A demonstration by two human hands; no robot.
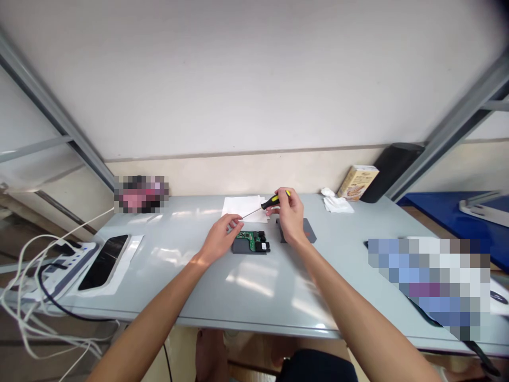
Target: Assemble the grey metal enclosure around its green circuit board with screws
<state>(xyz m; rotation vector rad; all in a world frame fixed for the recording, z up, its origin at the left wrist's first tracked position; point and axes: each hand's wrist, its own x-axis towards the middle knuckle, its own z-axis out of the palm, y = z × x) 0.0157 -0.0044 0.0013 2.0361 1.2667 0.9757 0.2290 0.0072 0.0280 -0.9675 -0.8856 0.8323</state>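
My right hand [291, 212] is closed around the black and yellow handle of a screwdriver [271, 202]. The screwdriver's thin shaft slants down to the left, and its tip meets the fingertips of my left hand [223, 234]. Those fingers are pinched at the tip; whether a small part sits between them is too small to tell. Just below and right of my left hand, a green circuit board [253, 241] in a dark grey housing lies on the table. Under my right hand rests a dark grey cover [310, 231], partly hidden by the wrist. White paper [243, 204] lies behind the hands.
On the left are a power strip [75, 265] with tangled white cables and a black-screened phone [105, 261]. At the back right stand crumpled tissue [337, 203], a yellow box [357, 183] and a black cylinder [392, 171]. A blurred-out item [429, 286] lies at the right.
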